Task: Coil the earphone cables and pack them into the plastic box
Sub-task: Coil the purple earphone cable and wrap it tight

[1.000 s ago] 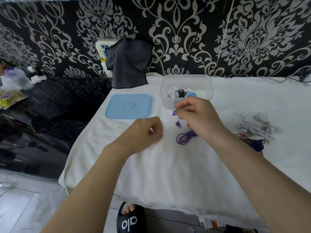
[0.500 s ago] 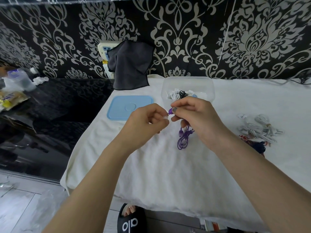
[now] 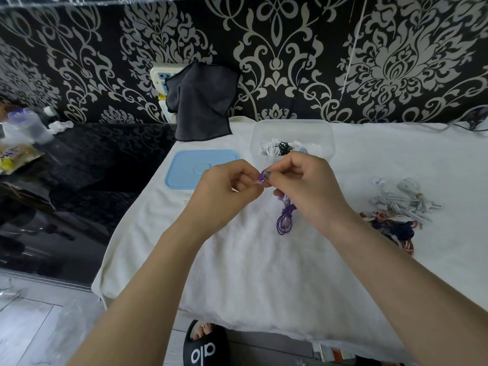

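The coiled purple earphone cable hangs straight down from the right hand, which pinches its top end. The left hand pinches that end too. The clear plastic box lies just beyond both grips.

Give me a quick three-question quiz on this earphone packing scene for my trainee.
1. True or false: the blue lid is on the plastic box.
2. What colour is the cable pinched by the left hand and right hand? A white, B purple, C black.
3. On which side of the hands does the pile of white earphones wait on the white cloth?

Key: 1 false, it lies left of the box. 2 B. 3 The right.
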